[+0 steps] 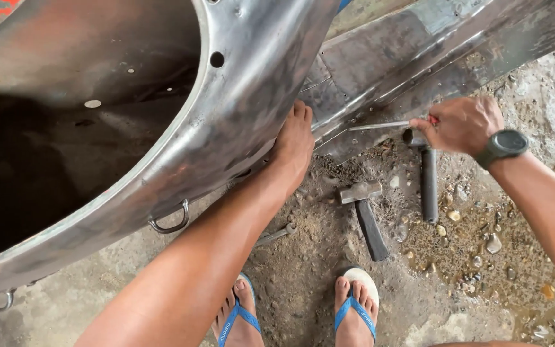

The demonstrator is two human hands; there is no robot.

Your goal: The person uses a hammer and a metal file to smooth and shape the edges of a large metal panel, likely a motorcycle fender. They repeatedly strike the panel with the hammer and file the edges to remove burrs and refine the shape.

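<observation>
Gritty concrete floor [303, 283], pebbles at 4 o'clock; hammer [364, 215] and second hammer [426, 180] lying at centre. Left hand [293, 144], fingers flat, pressed on bare metal panel [239, 109]. Right hand [464, 125] at 2 o'clock, fingers closed round thin rod [380, 125].

- Panel [239, 122]: large curved sheet of bare grey metal with drilled holes and a welded ring, tilted above the ground; the left hand [293, 144] presses flat against its lower edge.
- Rod [380, 126]: thin, shiny, red-handled, lying nearly level against the panel's seam, gripped in the right hand [460, 125].

Grey metal shell [239, 115]; blue-strapped sandals [354, 305]; black hammer [364, 215].
</observation>
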